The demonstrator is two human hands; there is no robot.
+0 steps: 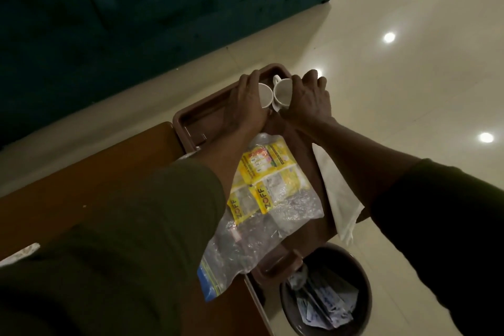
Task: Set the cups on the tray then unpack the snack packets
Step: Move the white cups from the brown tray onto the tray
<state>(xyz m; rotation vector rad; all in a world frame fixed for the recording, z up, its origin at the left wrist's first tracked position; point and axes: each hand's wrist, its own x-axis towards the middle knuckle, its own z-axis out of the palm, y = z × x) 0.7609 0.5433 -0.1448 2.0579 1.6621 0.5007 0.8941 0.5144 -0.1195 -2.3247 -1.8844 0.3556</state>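
Two white cups stand side by side at the far end of a brown plastic tray. My left hand is wrapped around the left cup, which it partly hides. My right hand grips the right cup, whose handle points away from me. Nearer to me, a clear zip bag lies on the tray and holds yellow snack packets.
The tray rests on a brown wooden table and overhangs its edge. A white cloth hangs by the tray's right side. A dark waste bin with paper stands on the tiled floor. A dark green sofa fills the far left.
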